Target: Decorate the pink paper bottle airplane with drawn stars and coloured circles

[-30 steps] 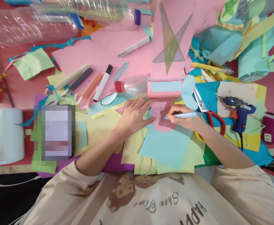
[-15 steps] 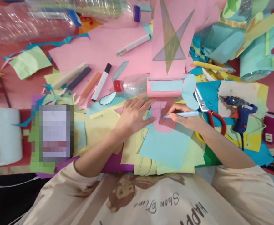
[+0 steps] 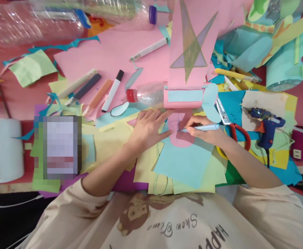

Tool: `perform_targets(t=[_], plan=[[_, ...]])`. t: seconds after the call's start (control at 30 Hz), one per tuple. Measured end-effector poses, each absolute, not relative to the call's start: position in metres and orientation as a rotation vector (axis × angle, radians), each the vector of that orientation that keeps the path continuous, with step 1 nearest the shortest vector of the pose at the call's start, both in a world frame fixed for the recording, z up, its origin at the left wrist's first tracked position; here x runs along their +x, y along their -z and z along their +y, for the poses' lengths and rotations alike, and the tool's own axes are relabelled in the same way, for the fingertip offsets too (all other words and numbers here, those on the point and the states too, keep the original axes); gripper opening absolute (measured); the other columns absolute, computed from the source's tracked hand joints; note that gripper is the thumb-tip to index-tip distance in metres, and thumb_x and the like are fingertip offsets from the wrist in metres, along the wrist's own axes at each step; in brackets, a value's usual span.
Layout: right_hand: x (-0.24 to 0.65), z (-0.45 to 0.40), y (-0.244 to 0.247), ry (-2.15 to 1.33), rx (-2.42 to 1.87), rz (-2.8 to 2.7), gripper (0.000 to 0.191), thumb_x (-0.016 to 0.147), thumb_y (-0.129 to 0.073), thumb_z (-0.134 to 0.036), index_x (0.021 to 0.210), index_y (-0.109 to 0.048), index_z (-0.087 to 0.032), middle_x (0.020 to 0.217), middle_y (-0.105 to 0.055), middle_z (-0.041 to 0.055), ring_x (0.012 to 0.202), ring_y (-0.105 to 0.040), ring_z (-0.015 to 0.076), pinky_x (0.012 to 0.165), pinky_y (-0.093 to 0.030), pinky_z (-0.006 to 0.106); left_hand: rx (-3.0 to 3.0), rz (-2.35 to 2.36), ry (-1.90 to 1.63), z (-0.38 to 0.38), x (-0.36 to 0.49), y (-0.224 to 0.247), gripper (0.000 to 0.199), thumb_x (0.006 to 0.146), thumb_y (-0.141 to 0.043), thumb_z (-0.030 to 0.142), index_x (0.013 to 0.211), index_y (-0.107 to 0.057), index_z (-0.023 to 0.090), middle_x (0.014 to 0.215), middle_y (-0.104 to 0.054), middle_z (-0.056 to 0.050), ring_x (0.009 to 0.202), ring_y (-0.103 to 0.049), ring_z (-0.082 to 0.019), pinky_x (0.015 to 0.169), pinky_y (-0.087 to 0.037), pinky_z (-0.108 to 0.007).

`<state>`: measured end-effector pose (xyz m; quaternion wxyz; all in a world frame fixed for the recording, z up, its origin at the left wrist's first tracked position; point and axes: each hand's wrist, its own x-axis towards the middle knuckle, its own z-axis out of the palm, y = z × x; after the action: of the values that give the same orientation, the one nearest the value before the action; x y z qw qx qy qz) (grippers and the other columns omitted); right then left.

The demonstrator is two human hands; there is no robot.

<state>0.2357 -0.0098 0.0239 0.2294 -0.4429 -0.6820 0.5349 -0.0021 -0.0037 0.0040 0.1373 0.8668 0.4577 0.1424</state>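
Observation:
My right hand (image 3: 201,129) is closed round a light blue marker (image 3: 205,127), its tip on a pink paper piece (image 3: 182,139) with a rounded lower end. Faint lines run over that pink piece, which lies on a light blue sheet (image 3: 185,164). My left hand (image 3: 150,128) rests flat with fingers spread, thumb and fingertips at the pink piece's left edge. Just beyond both hands lies a clear plastic bottle (image 3: 150,95) with a red cap, wrapped in pink and light blue paper. A pink sheet (image 3: 176,74) bearing a coloured star stands against it.
Scissors (image 3: 241,136) with red and yellow handles and a blue glue gun (image 3: 267,133) lie to the right. Several markers (image 3: 112,90) are scattered at the left, near a blurred phone-like object (image 3: 60,147). Large plastic bottles (image 3: 32,26) lie at the back left.
The marker tip and right hand have barely moved on the pink piece. My left hand stays in place; the whole view shifts very slightly.

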Motion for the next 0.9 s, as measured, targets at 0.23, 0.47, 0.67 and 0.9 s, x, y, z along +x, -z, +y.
perform_targets(t=[0.23,0.47,0.67,0.9], plan=[[0.2379,-0.0069,-0.0228,-1.524,-1.178,-1.896,0.017,0.084,-0.060,-0.027,0.070,-0.055,-0.019,0.067,-0.054,-0.0030,0.060,-0.047,0.0094,0.056,-0.035,0.023,2.547,1.317,-0.437,-0.0037,-0.0029,-0.0040,0.056,0.084,-0.063,0.041,0.134,-0.051,0.020,0.089,-0.062,-0.006,0.086,-0.057,-0.024,0.081,-0.041,-0.037],[0.2356,-0.0083,-0.0224,-1.472,-1.259,-1.857,0.014,0.088,-0.056,-0.031,0.083,-0.060,-0.019,0.076,-0.057,-0.0017,0.065,-0.048,0.0099,0.060,-0.036,0.024,2.541,1.317,-0.432,-0.0030,-0.0020,-0.0038,0.057,0.082,-0.065,0.042,0.133,-0.052,0.019,0.089,-0.062,-0.006,0.086,-0.057,-0.024,0.082,-0.041,-0.038],[0.2357,-0.0088,-0.0248,-1.457,-1.282,-1.879,0.014,0.088,-0.056,-0.030,0.081,-0.060,-0.019,0.074,-0.056,-0.0024,0.064,-0.046,0.0093,0.059,-0.034,0.025,2.506,1.321,-0.412,-0.0027,-0.0020,-0.0034,0.057,0.083,-0.063,0.043,0.134,-0.050,0.021,0.090,-0.061,-0.006,0.088,-0.057,-0.025,0.083,-0.041,-0.038],[0.2353,-0.0090,-0.0244,-1.472,-1.305,-1.844,0.014,0.086,-0.056,-0.029,0.077,-0.058,-0.019,0.072,-0.056,-0.0027,0.063,-0.045,0.0097,0.058,-0.033,0.025,2.507,1.315,-0.415,-0.0027,-0.0017,-0.0038,0.057,0.083,-0.065,0.041,0.134,-0.051,0.019,0.090,-0.061,-0.006,0.088,-0.057,-0.025,0.084,-0.041,-0.039]])
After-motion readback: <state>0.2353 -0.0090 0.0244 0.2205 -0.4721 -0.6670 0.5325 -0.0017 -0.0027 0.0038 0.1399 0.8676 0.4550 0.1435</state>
